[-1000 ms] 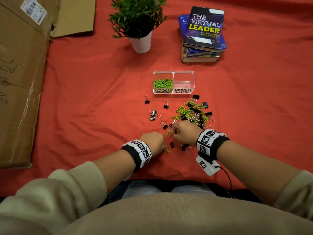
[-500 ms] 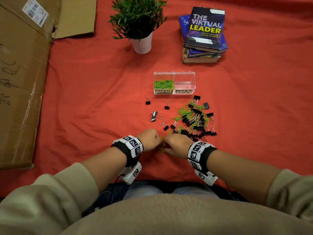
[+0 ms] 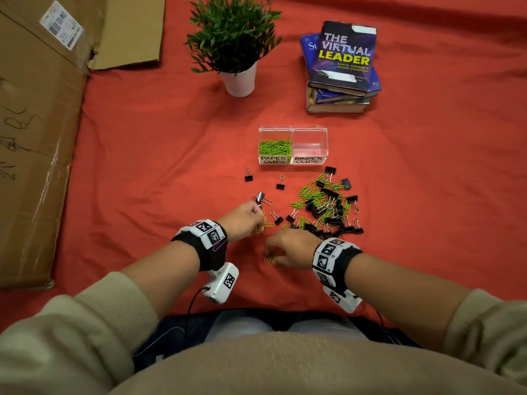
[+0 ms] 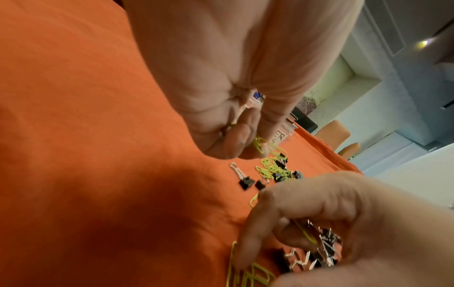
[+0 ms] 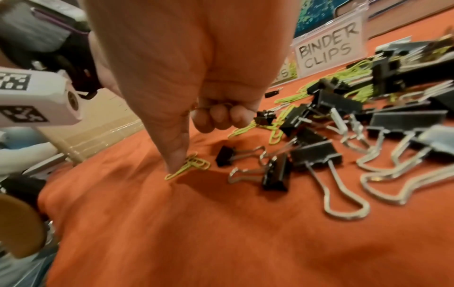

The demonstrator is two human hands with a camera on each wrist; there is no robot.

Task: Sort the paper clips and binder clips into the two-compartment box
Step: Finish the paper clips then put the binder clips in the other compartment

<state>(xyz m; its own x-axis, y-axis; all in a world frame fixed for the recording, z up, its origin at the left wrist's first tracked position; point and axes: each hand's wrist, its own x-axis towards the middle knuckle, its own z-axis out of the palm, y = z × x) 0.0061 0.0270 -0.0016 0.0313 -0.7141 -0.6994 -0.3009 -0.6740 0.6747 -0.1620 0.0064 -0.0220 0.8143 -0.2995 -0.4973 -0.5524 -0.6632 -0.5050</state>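
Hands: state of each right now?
Left hand: fingers pinching green paper clips.
Right hand: index finger pressing a green paper clip on the cloth; others curled.

Both forearms reached forward, sleeves pushed back and a marker band on each wrist. The left hand [image 3: 245,216] was raised slightly, fingers curled (pinching green paper clips [image 4: 259,144]). The right hand [image 3: 291,249] lay lower, index finger [image 5: 178,153] pressing down, remaining fingers curled under.

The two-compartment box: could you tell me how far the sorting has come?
The box's paper-clip side holds green clips; its binder-clip side looks empty. The left hand grips green paper clips; the right hand works on more. The mixed pile remains.
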